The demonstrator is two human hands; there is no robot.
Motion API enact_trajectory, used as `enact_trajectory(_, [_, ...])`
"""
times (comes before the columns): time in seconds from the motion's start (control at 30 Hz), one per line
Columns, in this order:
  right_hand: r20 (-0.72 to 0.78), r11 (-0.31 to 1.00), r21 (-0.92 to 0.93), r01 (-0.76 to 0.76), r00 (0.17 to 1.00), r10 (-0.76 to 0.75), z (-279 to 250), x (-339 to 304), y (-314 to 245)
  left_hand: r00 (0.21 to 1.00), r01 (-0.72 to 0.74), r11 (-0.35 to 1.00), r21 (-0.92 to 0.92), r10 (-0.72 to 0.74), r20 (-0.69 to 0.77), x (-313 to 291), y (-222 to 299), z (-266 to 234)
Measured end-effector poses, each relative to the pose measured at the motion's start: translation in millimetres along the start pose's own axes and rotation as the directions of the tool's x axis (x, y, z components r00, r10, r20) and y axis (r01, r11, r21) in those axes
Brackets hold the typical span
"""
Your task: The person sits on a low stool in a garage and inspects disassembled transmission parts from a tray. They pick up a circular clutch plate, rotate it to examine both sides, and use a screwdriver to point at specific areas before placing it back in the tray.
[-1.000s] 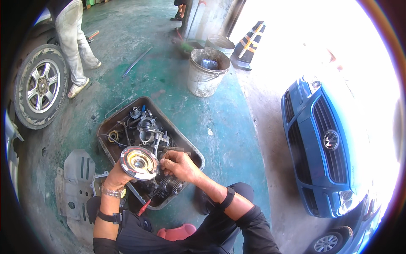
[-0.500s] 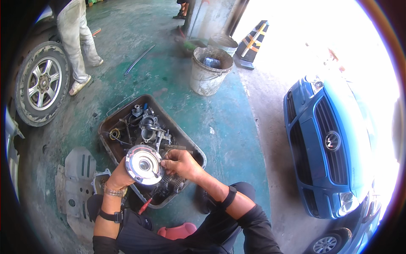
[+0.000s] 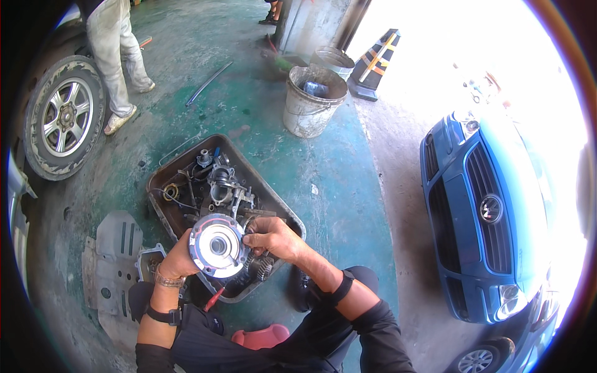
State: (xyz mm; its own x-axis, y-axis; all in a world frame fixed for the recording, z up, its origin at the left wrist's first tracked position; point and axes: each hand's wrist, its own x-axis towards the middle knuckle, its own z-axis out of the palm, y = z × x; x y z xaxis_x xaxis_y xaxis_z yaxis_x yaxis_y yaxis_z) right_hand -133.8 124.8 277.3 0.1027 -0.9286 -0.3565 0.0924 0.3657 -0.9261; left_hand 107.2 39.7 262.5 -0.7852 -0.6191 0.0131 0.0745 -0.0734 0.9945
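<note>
A round, flange-like metal part with a raised centre ring and a central hole is held up over the near side of a parts tray. My left hand is closed round its left edge, with the fingers hidden behind it. At the part's right rim, my right hand has its thumb and fingers pinched together; anything small between them is hidden. Beneath both hands, the brown tray contains greasy metal castings and toothed gears. A red-handled tool leans at its near edge.
Left of the tray lie a grey metal plate and a squarish metal frame. A pink stool is between my legs. Beyond stand a dirty bucket, a cone, a wheel and a person. A blue car is at right.
The whole view has shifted slightly. The round metal part now faces me a little more squarely, and both hands keep nearly the same places on it.
</note>
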Motion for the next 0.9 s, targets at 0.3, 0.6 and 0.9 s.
enact_trajectory(0.3, [-0.011, 0.993, -0.105, 0.045, 0.999, -0.046, -0.7, -2.6, -5.5, 0.999, -0.026, 1.0, 0.008, 0.026, -0.028, -2.6, -7.2, -2.7])
enact_trajectory(0.6, [-0.008, 0.982, -0.15, 0.111, 0.993, -0.114, -3.8, -0.8, 2.3, 0.998, -0.052, 0.994, 0.097, 0.056, -0.034, -1.7, 3.2, 3.5])
enact_trajectory(0.9, [-0.024, 0.975, -0.185, 0.119, 0.992, -0.126, -2.7, 4.1, 6.2, 0.999, -0.052, 0.993, 0.11, 0.053, -0.009, 1.6, 3.8, 5.6])
